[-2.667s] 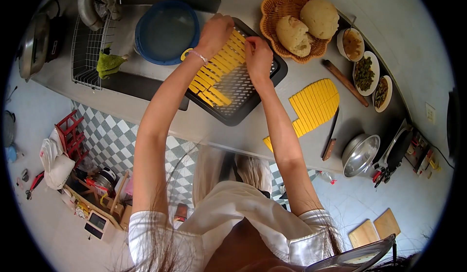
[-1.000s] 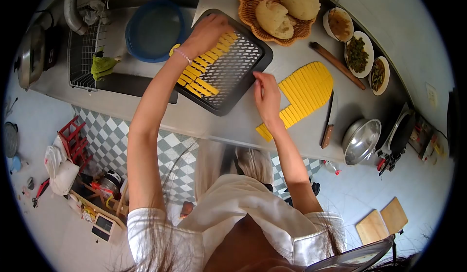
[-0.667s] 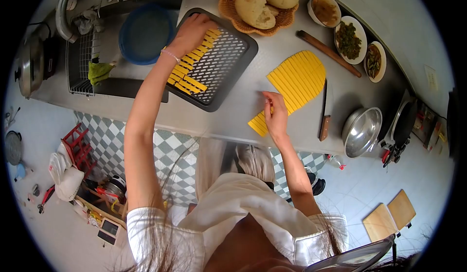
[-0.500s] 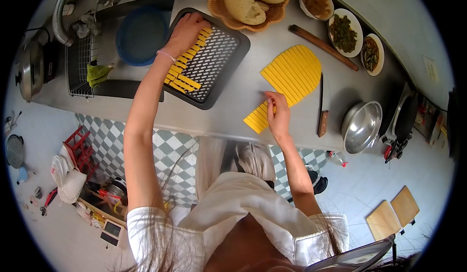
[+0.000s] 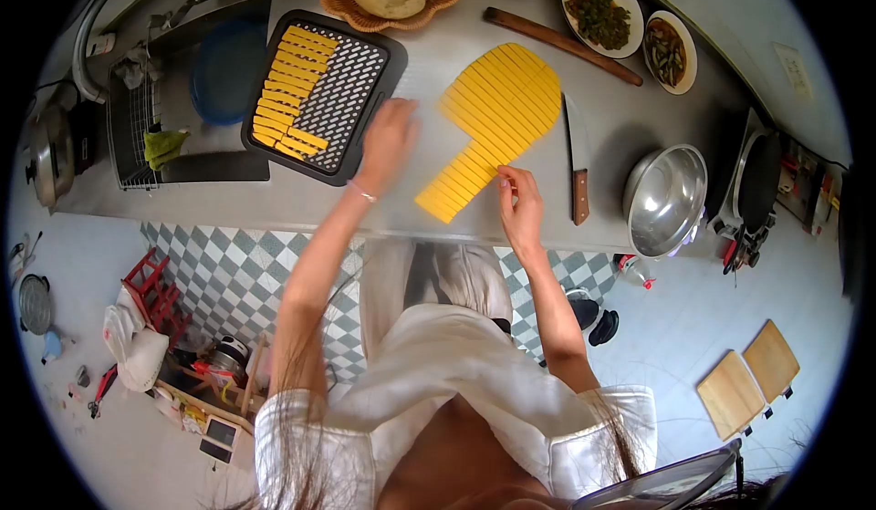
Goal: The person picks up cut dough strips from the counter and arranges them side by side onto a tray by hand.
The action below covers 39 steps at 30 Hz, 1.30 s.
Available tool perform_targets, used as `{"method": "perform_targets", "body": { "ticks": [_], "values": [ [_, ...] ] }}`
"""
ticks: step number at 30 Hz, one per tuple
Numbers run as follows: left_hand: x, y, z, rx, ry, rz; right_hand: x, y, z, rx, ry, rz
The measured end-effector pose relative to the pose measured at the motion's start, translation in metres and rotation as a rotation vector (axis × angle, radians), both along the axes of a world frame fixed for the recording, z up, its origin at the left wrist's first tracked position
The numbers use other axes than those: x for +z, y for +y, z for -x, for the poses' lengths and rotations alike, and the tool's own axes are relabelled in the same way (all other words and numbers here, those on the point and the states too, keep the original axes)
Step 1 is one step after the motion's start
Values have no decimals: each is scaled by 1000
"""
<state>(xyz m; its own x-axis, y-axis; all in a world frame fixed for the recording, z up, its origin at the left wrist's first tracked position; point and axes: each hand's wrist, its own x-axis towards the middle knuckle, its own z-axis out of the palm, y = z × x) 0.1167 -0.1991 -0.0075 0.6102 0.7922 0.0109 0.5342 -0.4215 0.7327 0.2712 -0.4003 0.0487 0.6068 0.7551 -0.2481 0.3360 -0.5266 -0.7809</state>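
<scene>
My left hand (image 5: 390,141), smeared by motion, passes over the counter just right of the tray; I cannot make out its fingers. The dark perforated baking tray (image 5: 351,99) carries yellow strips (image 5: 297,70) laid side by side along its left part, with two crosswise near the front. To the right lies a flat yellow dough-like sheet (image 5: 509,95), cut into parallel strips, wide at the back and narrow at the front. My right hand (image 5: 520,204) is at the right edge of the narrow part, fingers curled in; what they hold, if anything, is hidden.
A knife (image 5: 578,168) lies right of the sheet, and a rolling pin (image 5: 561,46) behind it. Farther right stands a steel bowl (image 5: 666,202). Bread in a basket (image 5: 392,13) and dishes of food (image 5: 602,13) stand at the back. The sink (image 5: 242,159) is left.
My left hand has left the strips on the tray and moved right and toward me. My right hand stays by the sheet's narrow part. The whole view has shifted.
</scene>
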Motion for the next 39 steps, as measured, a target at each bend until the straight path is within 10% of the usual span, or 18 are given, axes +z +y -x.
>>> {"method": "perform_targets", "body": {
  "ticks": [15, 39],
  "values": [
    [-9, -43, -64, 449, 49, -103, -2, -25, -35, 88, 34, -104],
    [-9, -42, -66, 447, 174, 46, -17, -56, -59, 67, 20, -134]
  ]
}}
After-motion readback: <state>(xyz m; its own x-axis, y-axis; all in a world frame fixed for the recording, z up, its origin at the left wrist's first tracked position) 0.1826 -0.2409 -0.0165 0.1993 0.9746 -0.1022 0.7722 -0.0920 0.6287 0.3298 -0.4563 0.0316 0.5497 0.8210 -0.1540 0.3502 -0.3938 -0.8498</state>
